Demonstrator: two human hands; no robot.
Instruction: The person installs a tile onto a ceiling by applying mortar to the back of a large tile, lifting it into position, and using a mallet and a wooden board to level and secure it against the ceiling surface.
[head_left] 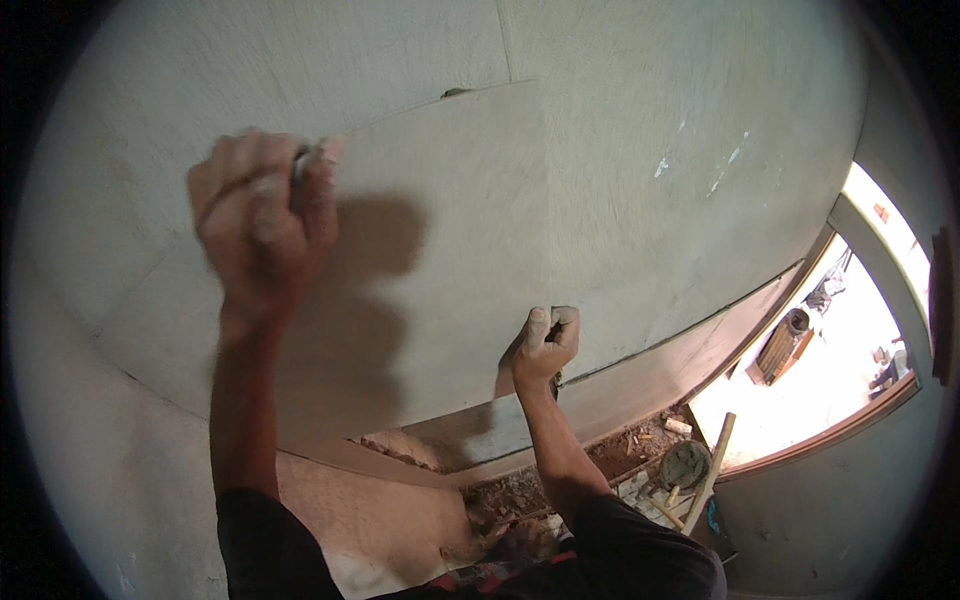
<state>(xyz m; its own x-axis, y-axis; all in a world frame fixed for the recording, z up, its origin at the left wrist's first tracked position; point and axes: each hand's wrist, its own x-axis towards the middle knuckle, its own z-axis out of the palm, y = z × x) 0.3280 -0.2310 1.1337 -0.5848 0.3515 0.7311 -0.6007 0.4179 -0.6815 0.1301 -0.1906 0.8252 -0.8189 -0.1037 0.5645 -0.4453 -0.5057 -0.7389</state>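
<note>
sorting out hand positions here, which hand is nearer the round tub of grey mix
The right. The right hand is above and left of the round tub of grey mix in the picture; the left hand is much farther up and left.

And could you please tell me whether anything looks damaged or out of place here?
Yes: a small dark spot, possibly a hole, breaks the fairly even top edge of the large panel. White marks stand out against the grey wall to its right, and rubble lies scattered below.
</note>
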